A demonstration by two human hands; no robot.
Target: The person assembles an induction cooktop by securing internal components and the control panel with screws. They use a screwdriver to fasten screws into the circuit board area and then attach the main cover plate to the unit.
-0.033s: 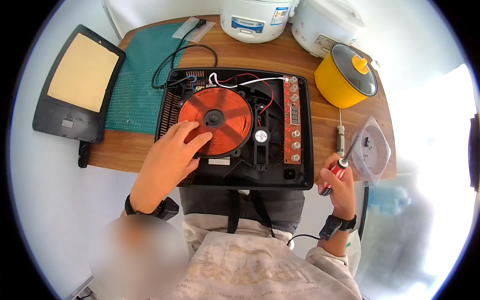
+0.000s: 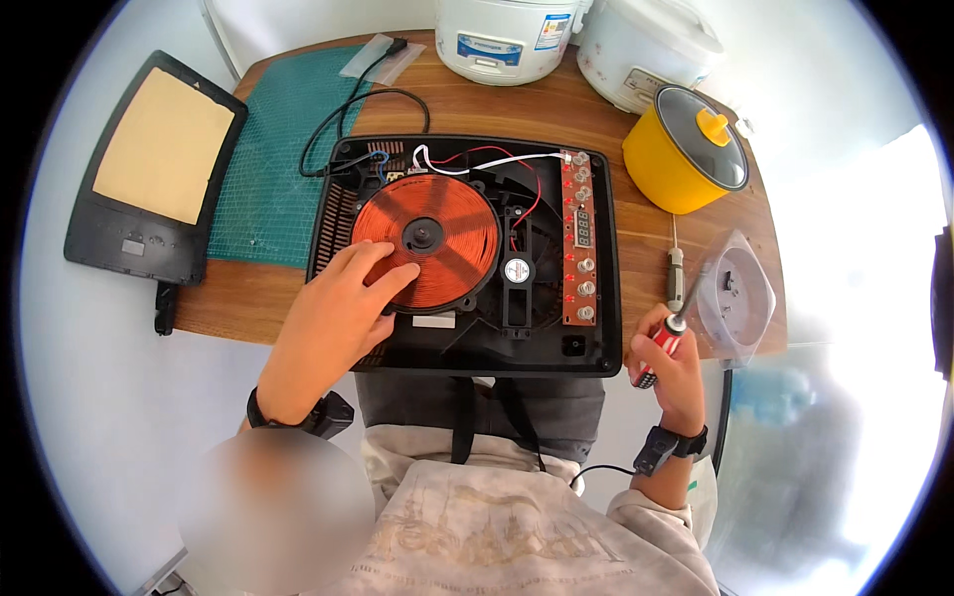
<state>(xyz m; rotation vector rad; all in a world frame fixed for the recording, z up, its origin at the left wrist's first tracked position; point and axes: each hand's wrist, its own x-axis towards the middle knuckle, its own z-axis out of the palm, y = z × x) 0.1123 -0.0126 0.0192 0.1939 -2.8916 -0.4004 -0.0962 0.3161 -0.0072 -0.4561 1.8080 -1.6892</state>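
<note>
An induction cooker's black lower housing [image 2: 497,356] lies uncovered at the table's front edge. On its left side sits a round copper coil [image 2: 465,226]. My left hand [image 2: 333,310] rests on the coil's lower left part, fingers apart and holding nothing. A fan [image 2: 517,270] with a white hub label is right of the coil. Along the housing's right side runs a narrow display board [image 2: 578,243], joined by white and red wires. Right of the housing, my right hand [image 2: 680,370] is closed around a red-and-white screwdriver handle [image 2: 666,343], its shaft pointing up and right.
A second screwdriver [image 2: 676,278] and a clear plastic tub [image 2: 737,298] with small dark parts lie at right. Behind them stands a yellow pot [image 2: 668,164]; two rice cookers [image 2: 502,45] are farther back. At left are a green cutting mat [image 2: 260,189] and a black cover panel [image 2: 129,230].
</note>
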